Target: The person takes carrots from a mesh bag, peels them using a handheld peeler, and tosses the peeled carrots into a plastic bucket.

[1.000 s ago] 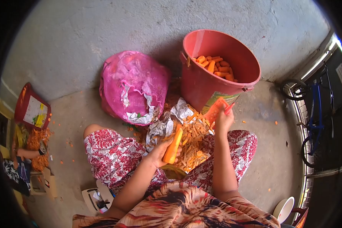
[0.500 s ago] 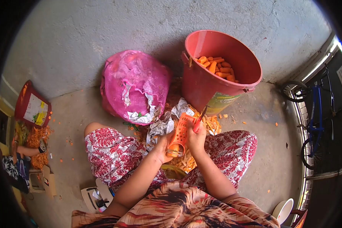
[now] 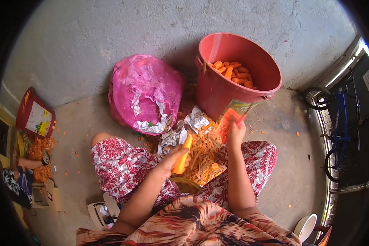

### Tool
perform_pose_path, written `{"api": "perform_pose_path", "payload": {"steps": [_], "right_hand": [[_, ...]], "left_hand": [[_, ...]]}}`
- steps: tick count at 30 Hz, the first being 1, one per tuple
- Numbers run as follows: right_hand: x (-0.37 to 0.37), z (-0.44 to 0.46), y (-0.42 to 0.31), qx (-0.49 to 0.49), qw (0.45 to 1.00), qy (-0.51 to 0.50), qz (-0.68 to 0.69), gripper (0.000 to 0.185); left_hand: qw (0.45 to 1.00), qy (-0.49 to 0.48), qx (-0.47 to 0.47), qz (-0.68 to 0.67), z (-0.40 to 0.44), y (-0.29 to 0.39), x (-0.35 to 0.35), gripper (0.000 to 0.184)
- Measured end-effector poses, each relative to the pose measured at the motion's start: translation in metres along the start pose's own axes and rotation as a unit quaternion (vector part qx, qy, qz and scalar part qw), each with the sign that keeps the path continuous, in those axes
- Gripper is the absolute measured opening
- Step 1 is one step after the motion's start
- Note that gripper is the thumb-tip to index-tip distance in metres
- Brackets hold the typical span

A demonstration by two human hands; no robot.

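Note:
My left hand (image 3: 173, 160) is closed around a peeled carrot (image 3: 183, 153), which points up and away from me. In my right hand (image 3: 236, 130), held up near the big red bucket, are an orange plastic peeler (image 3: 224, 124) with holes in its body and a red-handled knife (image 3: 241, 120); both look blurred. Between my knees lies a heap of carrot peelings (image 3: 203, 158) beside crumpled paper (image 3: 172, 138). Peeled carrots (image 3: 229, 73) fill part of the red bucket (image 3: 217, 96).
A pink mesh sack (image 3: 145, 96) stands by the wall, left of the bucket. Far left, another person's leg (image 3: 32, 163) shows near a second red bucket (image 3: 33, 115) and more peelings. An open cardboard box (image 3: 47, 197) sits there. At right is a blue bicycle (image 3: 339, 127).
My hands have moved apart. The peeler has come away from the carrot and gone right with the knife in my right hand, while the carrot stays in my left.

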State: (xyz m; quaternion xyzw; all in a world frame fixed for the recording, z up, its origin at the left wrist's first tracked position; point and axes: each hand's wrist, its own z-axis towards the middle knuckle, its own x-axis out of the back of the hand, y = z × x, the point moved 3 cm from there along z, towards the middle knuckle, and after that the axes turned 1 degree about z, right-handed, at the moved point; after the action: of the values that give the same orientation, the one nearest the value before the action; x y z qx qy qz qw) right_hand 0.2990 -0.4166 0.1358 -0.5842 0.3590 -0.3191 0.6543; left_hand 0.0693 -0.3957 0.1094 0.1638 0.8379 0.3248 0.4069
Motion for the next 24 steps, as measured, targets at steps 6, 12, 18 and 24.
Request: {"api": "perform_pose_path", "payload": {"steps": [6, 12, 18, 24], "right_hand": [[-0.020, -0.050, 0.003, -0.104, 0.924, -0.335, -0.150, 0.017], [-0.036, -0.079, -0.004, -0.120, 0.836, -0.474, -0.249, 0.019], [-0.039, -0.085, 0.020, -0.131, 0.831, -0.488, -0.232, 0.023], [-0.041, -0.087, 0.012, -0.132, 0.830, -0.488, -0.235, 0.024]], "left_hand": [[0.779, 0.164, -0.157, 0.584, -0.010, 0.054, 0.006, 0.032], [0.688, 0.222, -0.194, 0.663, -0.011, 0.069, 0.010, 0.027], [0.620, 0.247, -0.193, 0.719, -0.013, 0.063, 0.002, 0.026], [0.582, 0.267, -0.209, 0.739, -0.010, 0.063, 0.008, 0.026]]}}
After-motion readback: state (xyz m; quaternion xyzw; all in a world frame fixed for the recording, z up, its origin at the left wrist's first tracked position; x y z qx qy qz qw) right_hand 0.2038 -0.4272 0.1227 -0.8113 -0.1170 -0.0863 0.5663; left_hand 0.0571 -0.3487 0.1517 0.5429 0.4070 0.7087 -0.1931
